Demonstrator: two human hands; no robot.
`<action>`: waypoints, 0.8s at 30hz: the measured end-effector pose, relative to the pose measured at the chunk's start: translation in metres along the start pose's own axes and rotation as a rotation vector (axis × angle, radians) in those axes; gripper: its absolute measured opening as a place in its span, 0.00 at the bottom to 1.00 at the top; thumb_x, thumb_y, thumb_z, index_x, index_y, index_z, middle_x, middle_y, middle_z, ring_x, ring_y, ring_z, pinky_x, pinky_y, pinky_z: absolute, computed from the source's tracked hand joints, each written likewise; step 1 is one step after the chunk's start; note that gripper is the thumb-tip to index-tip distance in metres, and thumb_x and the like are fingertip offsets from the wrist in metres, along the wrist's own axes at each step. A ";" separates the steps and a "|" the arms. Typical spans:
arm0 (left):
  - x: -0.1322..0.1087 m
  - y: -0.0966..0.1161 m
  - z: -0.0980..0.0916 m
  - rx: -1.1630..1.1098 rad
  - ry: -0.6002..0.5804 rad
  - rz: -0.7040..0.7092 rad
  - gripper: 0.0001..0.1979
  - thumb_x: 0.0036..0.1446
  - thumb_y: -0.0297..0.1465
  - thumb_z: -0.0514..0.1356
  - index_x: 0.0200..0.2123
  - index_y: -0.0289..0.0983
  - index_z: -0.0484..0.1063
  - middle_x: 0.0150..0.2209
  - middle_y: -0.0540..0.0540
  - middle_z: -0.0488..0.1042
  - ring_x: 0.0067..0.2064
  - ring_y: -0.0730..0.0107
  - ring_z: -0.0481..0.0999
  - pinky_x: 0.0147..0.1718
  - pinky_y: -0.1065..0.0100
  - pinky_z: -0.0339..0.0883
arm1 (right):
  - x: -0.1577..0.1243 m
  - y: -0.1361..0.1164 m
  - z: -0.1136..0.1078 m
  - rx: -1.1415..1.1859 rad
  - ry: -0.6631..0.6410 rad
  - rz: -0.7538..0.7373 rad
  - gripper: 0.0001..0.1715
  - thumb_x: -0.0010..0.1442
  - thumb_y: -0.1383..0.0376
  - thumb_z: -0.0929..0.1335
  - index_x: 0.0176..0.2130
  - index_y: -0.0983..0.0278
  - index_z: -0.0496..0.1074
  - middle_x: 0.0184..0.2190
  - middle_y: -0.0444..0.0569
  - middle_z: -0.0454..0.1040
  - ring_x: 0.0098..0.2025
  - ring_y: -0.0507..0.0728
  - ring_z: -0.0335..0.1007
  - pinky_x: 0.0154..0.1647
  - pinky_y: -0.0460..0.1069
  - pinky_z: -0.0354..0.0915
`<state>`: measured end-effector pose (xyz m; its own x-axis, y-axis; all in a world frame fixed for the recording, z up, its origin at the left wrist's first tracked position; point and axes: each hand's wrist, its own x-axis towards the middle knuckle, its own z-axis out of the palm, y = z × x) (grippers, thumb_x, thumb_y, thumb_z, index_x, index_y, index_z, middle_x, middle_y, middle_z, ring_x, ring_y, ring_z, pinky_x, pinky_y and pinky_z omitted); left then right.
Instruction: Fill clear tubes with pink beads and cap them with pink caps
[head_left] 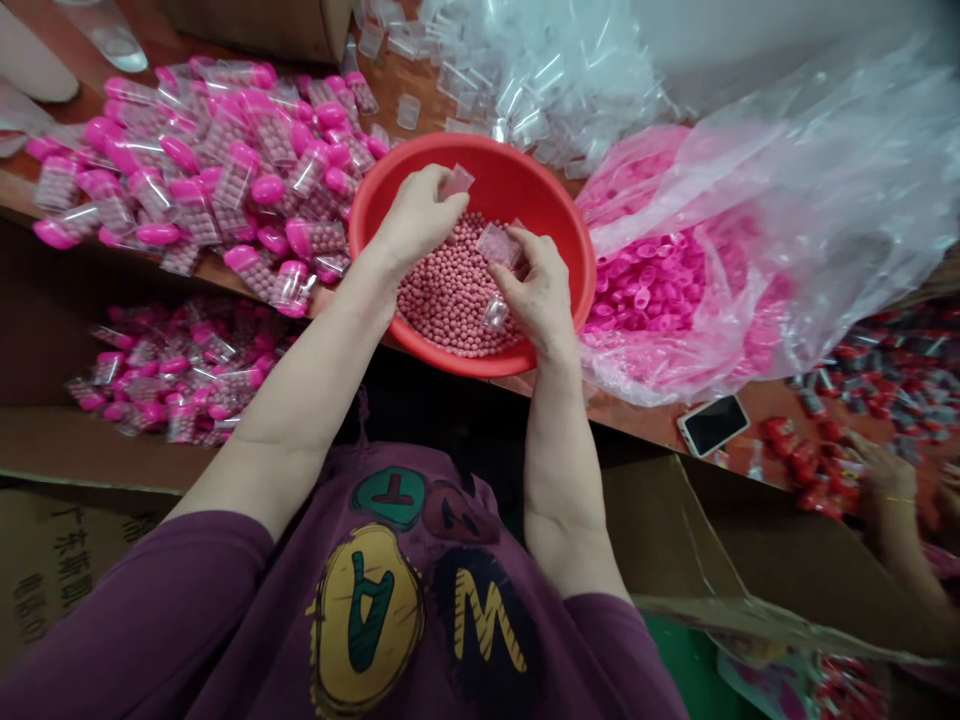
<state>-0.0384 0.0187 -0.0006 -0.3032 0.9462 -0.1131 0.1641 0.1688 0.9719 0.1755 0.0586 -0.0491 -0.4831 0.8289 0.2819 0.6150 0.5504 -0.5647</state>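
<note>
Left hand (416,225) pinches a small clear plastic tube (457,181), right hand (538,290) a second clear tube (499,245); fingers partly hide both, contents hard to make out. Hands apart, just above a round red plastic basin (480,160) holding a heap of small round pink candies (450,290).

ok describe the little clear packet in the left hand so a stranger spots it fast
Start at the red bowl of pink beads on the table. Over it, the left hand pinches a small clear square packet. Unlike the pieces in the right hand, it sits alone near the far rim.
</note>
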 end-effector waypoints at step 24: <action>-0.012 -0.001 0.008 -0.434 -0.369 -0.049 0.13 0.47 0.24 0.73 0.37 0.34 0.78 0.30 0.51 0.78 0.29 0.76 0.73 0.30 0.72 0.65 | -0.007 -0.032 -0.015 0.283 0.023 0.056 0.34 0.66 0.54 0.74 0.67 0.58 0.70 0.65 0.60 0.80 0.61 0.67 0.81 0.66 0.64 0.78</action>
<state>-0.0272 0.0098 -0.0015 0.0595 0.9871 -0.1487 -0.2664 0.1593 0.9506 0.1686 0.0362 -0.0214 -0.4376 0.8608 0.2599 0.4401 0.4570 -0.7730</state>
